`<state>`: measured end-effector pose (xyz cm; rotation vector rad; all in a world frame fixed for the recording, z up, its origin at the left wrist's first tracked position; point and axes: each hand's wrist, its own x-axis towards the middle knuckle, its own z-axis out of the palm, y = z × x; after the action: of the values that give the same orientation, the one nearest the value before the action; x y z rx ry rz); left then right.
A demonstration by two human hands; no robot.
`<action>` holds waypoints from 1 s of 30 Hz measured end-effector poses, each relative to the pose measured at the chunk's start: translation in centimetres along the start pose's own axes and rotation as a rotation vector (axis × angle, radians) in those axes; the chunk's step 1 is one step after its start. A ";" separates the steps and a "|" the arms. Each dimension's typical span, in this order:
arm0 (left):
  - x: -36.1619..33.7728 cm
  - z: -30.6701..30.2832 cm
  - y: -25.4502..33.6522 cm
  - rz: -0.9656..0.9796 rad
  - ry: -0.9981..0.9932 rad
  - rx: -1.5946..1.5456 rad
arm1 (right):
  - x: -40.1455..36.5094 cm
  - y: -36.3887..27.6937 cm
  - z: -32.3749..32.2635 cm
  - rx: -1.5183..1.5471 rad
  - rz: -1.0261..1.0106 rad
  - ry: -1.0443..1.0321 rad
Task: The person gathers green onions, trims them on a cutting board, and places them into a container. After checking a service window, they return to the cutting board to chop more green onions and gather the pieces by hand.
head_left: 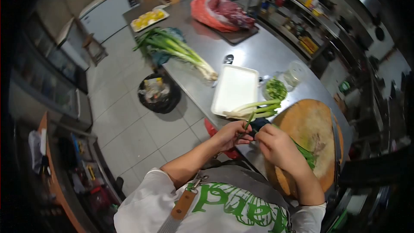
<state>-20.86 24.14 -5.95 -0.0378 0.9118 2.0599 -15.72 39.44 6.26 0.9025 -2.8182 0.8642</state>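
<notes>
Hands (277, 146), two, at one green stalk (249, 121)

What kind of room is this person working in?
Most likely a professional kitchen, perhaps a restaurant's: there is a long metal worktable, a big round chopping board, and a large piece of raw meat near a bundle of long green onions.

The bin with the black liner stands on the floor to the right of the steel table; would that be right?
Not quite: in the head view, the bin with the black liner stands on the floor to the left of the steel table.
</notes>
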 end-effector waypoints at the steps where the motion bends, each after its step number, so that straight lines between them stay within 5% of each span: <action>1: -1.1 -0.7 0.1 -0.015 -0.041 -0.276 | 0.9 -0.1 1.1 0.023 -0.031 -0.016; 4: -3.5 -2.0 0.2 -0.003 -0.174 -0.586 | 3.4 -1.1 4.0 -0.226 -0.280 -0.288; 6: -5.1 -1.6 0.8 0.089 0.212 -0.620 | 4.6 -1.5 6.8 -0.341 -0.377 -0.249; 9: -5.1 -6.9 -0.3 0.219 0.179 -0.784 | 6.4 -3.4 9.0 -0.417 -0.460 -0.251; 10: -6.0 -5.8 1.4 0.276 0.311 -0.799 | 7.2 -4.6 8.5 -0.411 -0.541 -0.239; 13: -7.7 -12.3 3.3 0.427 0.122 -0.871 | 8.9 -5.8 6.9 -0.339 -0.623 -0.280; 16: -9.3 -17.1 8.5 0.527 0.397 -0.854 | 9.3 -4.9 4.6 -0.224 -0.458 -0.213; 19: -8.1 -29.9 13.8 0.571 0.744 -0.582 | 8.7 -3.8 1.6 -0.197 -0.253 -0.279; 21: -9.1 -26.8 18.1 0.522 0.939 -0.288 | 8.1 -3.4 -0.1 -0.199 -0.120 -0.301; 25: -9.6 -33.3 20.8 0.556 1.265 -0.001 | 5.5 -2.1 -2.8 -0.153 0.187 -0.225; 27: -7.8 -35.7 20.9 0.717 1.285 0.111 | 3.0 -1.5 -4.7 -0.059 0.295 -0.103; 28: -7.3 -29.1 20.3 0.791 1.325 0.114 | 1.4 -1.0 -5.8 -0.053 0.322 -0.056; 29: -6.1 -32.5 19.2 0.950 1.284 0.196 | -0.5 -0.5 -6.8 -0.058 0.354 -0.008; 30: -5.3 -29.5 18.0 1.032 1.358 0.247 | -2.4 -0.3 -7.8 -0.094 0.449 0.025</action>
<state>-39.05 -4.26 -15.08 -1.1561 2.3516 2.7198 -14.45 44.63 12.44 0.2430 -3.0568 0.7596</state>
